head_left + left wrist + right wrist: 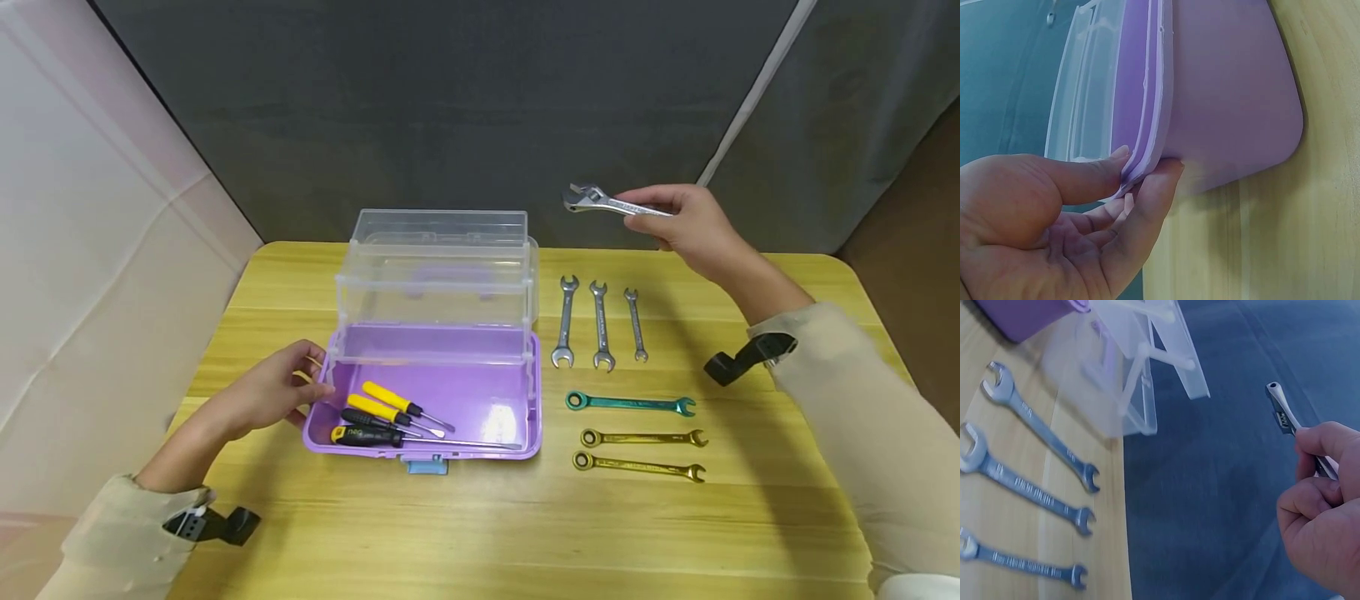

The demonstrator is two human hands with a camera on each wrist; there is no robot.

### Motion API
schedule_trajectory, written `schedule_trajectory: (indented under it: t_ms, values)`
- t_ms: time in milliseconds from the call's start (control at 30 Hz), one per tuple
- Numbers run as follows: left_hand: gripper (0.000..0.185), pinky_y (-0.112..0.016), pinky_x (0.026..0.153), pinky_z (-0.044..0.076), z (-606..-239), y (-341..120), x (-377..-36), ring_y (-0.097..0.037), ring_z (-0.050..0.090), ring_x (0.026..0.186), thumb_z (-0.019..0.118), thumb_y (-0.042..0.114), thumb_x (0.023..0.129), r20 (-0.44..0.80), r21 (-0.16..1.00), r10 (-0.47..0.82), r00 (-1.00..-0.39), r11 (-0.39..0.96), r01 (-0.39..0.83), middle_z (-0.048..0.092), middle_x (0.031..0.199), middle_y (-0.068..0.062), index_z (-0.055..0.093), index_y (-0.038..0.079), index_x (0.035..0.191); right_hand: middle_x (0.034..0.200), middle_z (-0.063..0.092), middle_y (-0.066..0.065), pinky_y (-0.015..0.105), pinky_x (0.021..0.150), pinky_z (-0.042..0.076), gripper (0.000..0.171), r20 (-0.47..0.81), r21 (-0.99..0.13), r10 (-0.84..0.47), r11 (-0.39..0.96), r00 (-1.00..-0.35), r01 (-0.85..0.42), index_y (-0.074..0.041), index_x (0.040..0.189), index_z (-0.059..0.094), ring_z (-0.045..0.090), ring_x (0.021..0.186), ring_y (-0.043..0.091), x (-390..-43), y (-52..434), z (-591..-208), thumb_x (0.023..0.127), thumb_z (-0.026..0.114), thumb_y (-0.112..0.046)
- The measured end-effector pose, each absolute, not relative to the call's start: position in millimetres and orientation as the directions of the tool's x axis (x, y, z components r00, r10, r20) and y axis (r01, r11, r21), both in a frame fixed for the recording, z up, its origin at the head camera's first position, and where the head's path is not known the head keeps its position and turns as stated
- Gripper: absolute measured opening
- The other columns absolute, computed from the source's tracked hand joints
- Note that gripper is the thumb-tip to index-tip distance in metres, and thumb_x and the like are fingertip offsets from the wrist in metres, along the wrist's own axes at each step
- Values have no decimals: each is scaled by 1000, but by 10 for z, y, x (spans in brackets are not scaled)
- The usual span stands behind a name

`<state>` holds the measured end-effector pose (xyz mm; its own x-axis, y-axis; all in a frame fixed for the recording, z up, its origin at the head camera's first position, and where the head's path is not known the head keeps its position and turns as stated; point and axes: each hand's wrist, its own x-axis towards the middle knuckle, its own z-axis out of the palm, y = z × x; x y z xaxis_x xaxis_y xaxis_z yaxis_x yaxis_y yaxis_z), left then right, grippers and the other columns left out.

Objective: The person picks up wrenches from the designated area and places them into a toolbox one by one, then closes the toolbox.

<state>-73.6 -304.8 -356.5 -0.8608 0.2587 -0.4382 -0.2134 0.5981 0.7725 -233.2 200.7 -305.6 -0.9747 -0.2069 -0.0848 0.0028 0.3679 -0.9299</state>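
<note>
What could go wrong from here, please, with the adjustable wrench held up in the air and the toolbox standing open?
1. The right hand holds the adjustable wrench by its handle end only, high above the table; it might slip and fall on the three silver spanners.
2. The left hand only pinches the purple toolbox at its rim, so the box could shift.
3. The raised clear trays overhang the base and could be knocked in passing.

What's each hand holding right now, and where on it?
The right hand holds an adjustable wrench by its handle, above the table, jaw end free. The left hand pinches the left rim of the purple toolbox between thumb and fingers.
</note>
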Motion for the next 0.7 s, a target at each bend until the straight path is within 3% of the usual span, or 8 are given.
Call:
schedule_trajectory:
  t_ms: [367, 433, 467, 567, 633, 667, 700]
  values:
    - [33, -41, 64, 63, -3563, -3035, -771, -26, 69, 88, 56, -1, 102, -443, 770, 259, -858, 600, -217, 52, 107, -21, 37, -11, 126, 80, 53, 0, 24, 49, 32, 32, -118, -920, -320, 391, -940, -18, -12, 129, 70, 32, 50, 13, -2563, 1343, -2941, 96, 72, -14]
    - [33, -41, 64, 63, -3557, -3029, -775, -26, 69, 87, 56, -1, 102, -445, 770, 259, -857, 600, -218, 52, 106, -21, 37, -11, 126, 86, 56, 1, 25, 52, 33, 32, -122, -918, -344, 395, -931, -26, -12, 129, 70, 34, 54, 13, -2599, 1222, -2922, 97, 71, -14]
    - [33, -41, 64, 63, -3558, -3027, -776, -26, 69, 88, 56, 0, 102, -446, 769, 258, -857, 600, -220, 51, 106, -21, 37, -11, 126, 91, 59, 1, 24, 58, 39, 32, -131, -915, -353, 402, -926, -24, -13, 129, 70, 41, 59, 11, -2617, 1162, -2913, 97, 71, -15]
    - [33, -42, 65, 63, -3566, -3025, -778, -27, 69, 88, 56, 0, 102, -448, 772, 257, -856, 594, -226, 51, 107, -21, 37, -11, 127, 114, 65, 1, 30, 86, 52, 33, -152, -907, -378, 421, -913, -23, -14, 130, 70, 56, 86, 8, -2656, 995, -2895, 97, 71, -16]
    - [33, -42, 64, 63, -3569, -3028, -778, -27, 69, 88, 56, 0, 102, -447, 774, 258, -856, 591, -226, 51, 107, -21, 37, -11, 126, 120, 66, 3, 31, 87, 51, 33, -157, -910, -387, 414, -909, -19, -14, 130, 70, 55, 92, 10, -2681, 885, -2895, 97, 71, -16]
    - [33, -42, 64, 63, -3569, -3030, -776, -27, 69, 88, 56, 0, 102, -446, 775, 259, -857, 591, -224, 51, 106, -21, 37, -11, 126, 120, 66, 3, 30, 86, 51, 32, -157, -912, -391, 409, -907, -18, -14, 129, 70, 55, 86, 10, -2693, 835, -2898, 97, 71, -15]
    - [32, -42, 64, 63, -3569, -3031, -774, -27, 69, 88, 56, -1, 102, -445, 776, 260, -857, 589, -224, 51, 106, -21, 37, -11, 126, 119, 66, 4, 27, 77, 48, 32, -153, -916, -398, 400, -905, -20, -13, 129, 71, 53, 82, 12, -2703, 786, -2902, 97, 71, -14]
